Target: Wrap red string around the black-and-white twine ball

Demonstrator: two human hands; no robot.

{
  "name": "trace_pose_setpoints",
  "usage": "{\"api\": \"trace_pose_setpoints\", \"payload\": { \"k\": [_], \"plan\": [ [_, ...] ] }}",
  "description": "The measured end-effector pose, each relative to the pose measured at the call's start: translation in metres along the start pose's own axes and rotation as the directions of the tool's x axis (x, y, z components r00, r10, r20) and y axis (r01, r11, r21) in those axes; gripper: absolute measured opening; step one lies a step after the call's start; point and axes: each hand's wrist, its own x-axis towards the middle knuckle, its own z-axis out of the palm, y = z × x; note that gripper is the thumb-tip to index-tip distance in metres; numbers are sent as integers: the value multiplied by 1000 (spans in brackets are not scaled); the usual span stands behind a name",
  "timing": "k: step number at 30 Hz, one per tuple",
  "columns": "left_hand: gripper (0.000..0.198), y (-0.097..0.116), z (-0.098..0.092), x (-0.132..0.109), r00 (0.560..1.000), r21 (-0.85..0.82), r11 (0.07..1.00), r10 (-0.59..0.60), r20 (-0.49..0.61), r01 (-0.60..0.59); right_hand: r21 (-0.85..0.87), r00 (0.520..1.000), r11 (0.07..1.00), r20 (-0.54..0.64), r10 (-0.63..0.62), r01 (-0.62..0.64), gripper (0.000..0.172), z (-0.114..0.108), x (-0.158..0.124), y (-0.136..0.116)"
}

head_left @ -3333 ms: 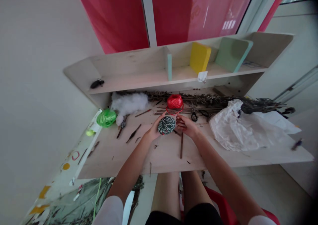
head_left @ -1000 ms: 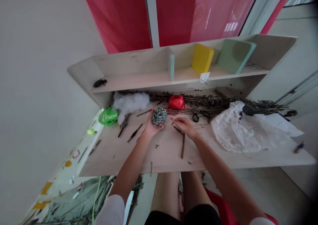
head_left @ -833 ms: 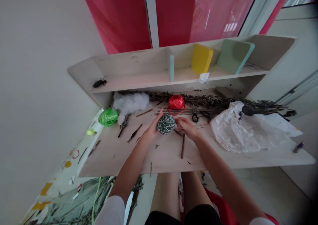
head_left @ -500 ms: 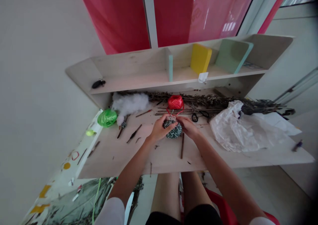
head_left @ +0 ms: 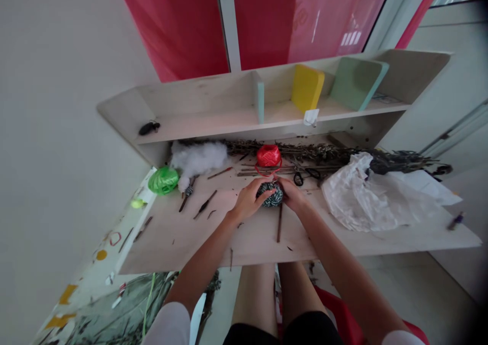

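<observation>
Both my hands cup a ball of green-and-white twine (head_left: 271, 195) at the middle of the wooden board (head_left: 179, 238). My left hand (head_left: 250, 200) lies over its left side with the fingers across the top. My right hand (head_left: 292, 193) presses its fingertips on the right side. A thin red strand (head_left: 267, 173) loops from a red raffia roll (head_left: 268, 156) down to the ball, close to my fingers. Black-handled scissors (head_left: 305, 175) lie just beyond my right hand.
A long bunch of dry twigs (head_left: 305, 152) runs along the board's back. A green raffia roll (head_left: 163, 181), white cotton wool (head_left: 198, 157) and dark sticks (head_left: 205, 204) lie left. A crumpled white plastic bag (head_left: 366, 197) lies right. A shelf (head_left: 229, 124) stands behind.
The twine ball has shifted right, toward my right hand, compared with the earlier frames. My left hand has moved from the ball's side onto its top, so both hands now cover it.
</observation>
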Motion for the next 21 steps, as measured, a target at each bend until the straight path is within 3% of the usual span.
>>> {"api": "trace_pose_setpoints", "payload": {
  "k": [5,13,17,21],
  "plan": [
    [36,1,4,-2,999,-47,998,-39,7,39,-3,998,1000,-69,6,-6,35,-6,7,1],
    [34,1,7,-1,1000,-107,994,11,10,-10,26,992,999,-124,-29,32,31,-5,8,2],
    [26,2,8,3,998,-162,985,54,-42,-60,26,989,995,-111,-94,97,36,-7,10,3],
    [23,0,11,6,997,-240,970,23,-68,-39,-5,990,992,-59,-128,128,43,-10,12,6]
  ]
}}
